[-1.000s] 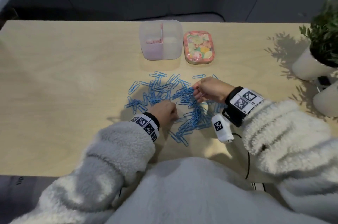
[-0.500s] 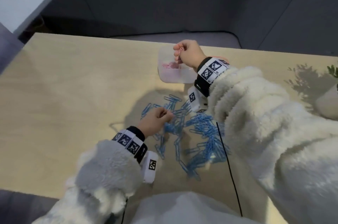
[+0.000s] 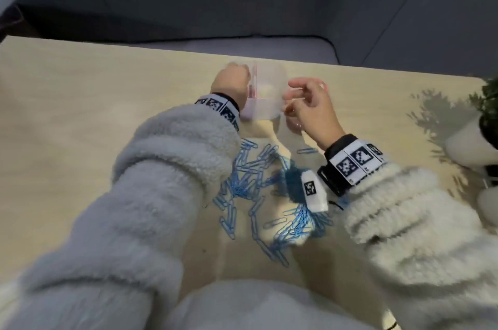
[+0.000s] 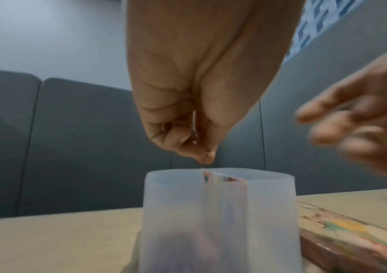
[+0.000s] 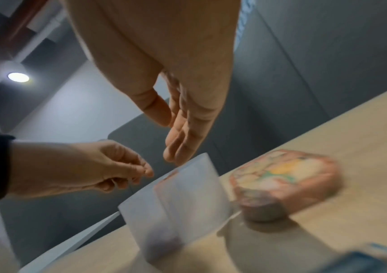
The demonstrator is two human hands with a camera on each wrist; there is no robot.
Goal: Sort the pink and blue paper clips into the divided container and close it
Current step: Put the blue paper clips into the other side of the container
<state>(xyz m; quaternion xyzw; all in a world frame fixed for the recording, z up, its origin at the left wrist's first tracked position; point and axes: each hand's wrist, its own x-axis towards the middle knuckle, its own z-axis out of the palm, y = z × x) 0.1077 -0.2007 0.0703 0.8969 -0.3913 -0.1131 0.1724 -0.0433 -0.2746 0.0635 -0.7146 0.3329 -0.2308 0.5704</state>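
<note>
both hands over divided container (image 3: 265,92); left hand (image 4: 195,110) pinching clip (image 4: 194,127).

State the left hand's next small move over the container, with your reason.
Probably let go: the left hand pinches a paper clip just above the open divided container, on its pink-tinted side, while the right hand is open beside it.

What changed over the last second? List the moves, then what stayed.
The left hand left the blue paper clips and rose over the divided container, pinching a small clip. The right hand, which half a second ago held a pink clip over the container, has let go and drawn back, open. The container, floral lid and blue pile stayed put.
</note>
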